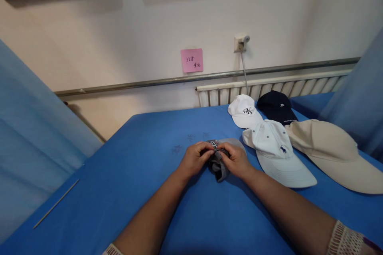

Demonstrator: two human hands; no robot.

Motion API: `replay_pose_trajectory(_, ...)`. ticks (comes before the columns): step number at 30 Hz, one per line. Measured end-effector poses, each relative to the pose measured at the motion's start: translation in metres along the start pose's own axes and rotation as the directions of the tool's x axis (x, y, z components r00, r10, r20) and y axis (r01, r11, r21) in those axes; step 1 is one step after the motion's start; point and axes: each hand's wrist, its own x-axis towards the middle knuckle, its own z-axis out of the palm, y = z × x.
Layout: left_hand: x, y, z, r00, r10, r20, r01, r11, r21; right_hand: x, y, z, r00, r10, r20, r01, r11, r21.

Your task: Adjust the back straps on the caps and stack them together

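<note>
A grey cap (220, 169) lies on the blue-covered table, its crown crumpled and its lighter brim pointing to the back right. My left hand (196, 160) pinches the cap's dark fabric from the left, thumb and forefinger pressed together. From the right, my right hand (235, 159) pinches the same part, so the fingertips of both hands nearly meet over it. White lettering shows on the cap just behind my fingers. The hands cover much of the cap, and the exact piece between the fingertips is too small to make out.
To the right lie a white cap (243, 107), a navy cap (273, 103), a pale cap with a blue emblem (273, 137) and a large beige cap (329, 143). A thin stick (56, 204) rests at the left edge of the blue table cover (134, 159). A radiator (215, 95) stands behind.
</note>
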Motion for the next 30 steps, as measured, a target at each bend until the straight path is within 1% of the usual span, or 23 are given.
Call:
replay_pose_trajectory(4, -0.001, 0.004, 0.001, 1.000, -0.002, 0.001, 0.002, 0.994, 0.111, 0.000, -0.002, 0.000, 1.000, -0.026, 0.010, 0.027, 0.999, -0.027)
replay_pose_trajectory(6, 0.000, 0.006, 0.002, 0.999, -0.044, -0.012, 0.045, 0.995, 0.090, -0.001, -0.002, 0.000, 0.999, -0.044, 0.006, 0.044, 0.999, -0.028)
replay_pose_trajectory(8, 0.000, 0.006, 0.004, 0.987, -0.160, -0.018, 0.158, 0.985, -0.067, 0.000, -0.002, 0.001, 0.998, -0.070, -0.002, 0.070, 0.997, -0.014)
replay_pose_trajectory(9, 0.001, 0.005, 0.004, 0.972, -0.234, -0.003, 0.230, 0.956, -0.182, 0.000, -0.002, 0.001, 0.997, -0.082, -0.002, 0.082, 0.997, -0.002)
replay_pose_trajectory(11, 0.002, 0.003, 0.005, 0.932, -0.356, 0.063, 0.350, 0.846, -0.401, 0.000, -0.003, 0.000, 0.995, -0.097, -0.005, 0.097, 0.995, 0.023)
replay_pose_trajectory(13, 0.003, 0.000, 0.005, 0.903, -0.407, 0.140, 0.416, 0.743, -0.525, 0.001, -0.004, -0.001, 0.996, -0.086, -0.007, 0.086, 0.995, 0.054)
replay_pose_trajectory(14, 0.003, -0.001, 0.005, 0.896, -0.412, 0.163, 0.429, 0.716, -0.550, 0.001, -0.005, -0.001, 0.998, -0.070, -0.005, 0.070, 0.995, 0.074)
replay_pose_trajectory(15, 0.003, -0.002, 0.006, 0.897, -0.409, 0.165, 0.427, 0.711, -0.558, 0.001, -0.004, -0.001, 0.999, -0.047, -0.004, 0.047, 0.994, 0.096)
replay_pose_trajectory(16, 0.003, -0.003, 0.006, 0.907, -0.395, 0.144, 0.406, 0.732, -0.548, 0.001, -0.003, -0.001, 1.000, -0.016, -0.002, 0.017, 0.993, 0.119)
replay_pose_trajectory(17, 0.003, -0.002, 0.007, 0.926, -0.366, 0.097, 0.362, 0.780, -0.511, 0.002, -0.002, 0.000, 1.000, 0.019, 0.003, -0.019, 0.989, 0.144)
replay_pose_trajectory(18, 0.002, -0.002, 0.008, 0.950, -0.308, 0.040, 0.294, 0.850, -0.438, 0.002, 0.000, 0.001, 0.998, 0.057, 0.004, -0.057, 0.983, 0.174)
replay_pose_trajectory(19, 0.001, -0.001, 0.008, 0.976, -0.219, -0.002, 0.206, 0.921, -0.329, 0.002, 0.003, 0.003, 0.996, 0.095, 0.001, -0.093, 0.974, 0.207)
replay_pose_trajectory(20, -0.001, 0.001, 0.009, 0.994, -0.112, -0.015, 0.107, 0.974, -0.198, 0.003, 0.006, 0.004, 0.991, 0.130, -0.004, -0.125, 0.961, 0.245)
replay_pose_trajectory(21, -0.002, 0.003, 0.009, 1.000, -0.010, 0.000, 0.010, 0.998, -0.066, 0.003, 0.008, 0.006, 0.987, 0.159, -0.008, -0.151, 0.946, 0.286)
replay_pose_trajectory(22, -0.004, 0.004, 0.009, 0.997, 0.067, 0.029, -0.069, 0.997, 0.046, 0.003, 0.010, 0.008, 0.983, 0.182, -0.011, -0.168, 0.931, 0.324)
replay_pose_trajectory(23, -0.005, 0.005, 0.008, 0.992, 0.116, 0.052, -0.122, 0.984, 0.132, 0.003, 0.011, 0.009, 0.980, 0.196, -0.011, -0.180, 0.917, 0.356)
replay_pose_trajectory(25, -0.006, 0.006, 0.007, 0.988, 0.145, 0.052, -0.154, 0.959, 0.237, 0.004, 0.012, 0.010, 0.978, 0.210, 0.004, -0.195, 0.900, 0.391)
replay_pose_trajectory(27, -0.006, 0.005, 0.005, 0.989, 0.144, 0.043, -0.150, 0.947, 0.284, 0.004, 0.011, 0.009, 0.977, 0.213, 0.021, -0.203, 0.895, 0.396)
replay_pose_trajectory(30, -0.005, 0.003, 0.002, 0.986, 0.143, 0.081, -0.160, 0.944, 0.289, 0.004, 0.012, 0.008, 0.979, 0.199, 0.036, -0.198, 0.905, 0.377)
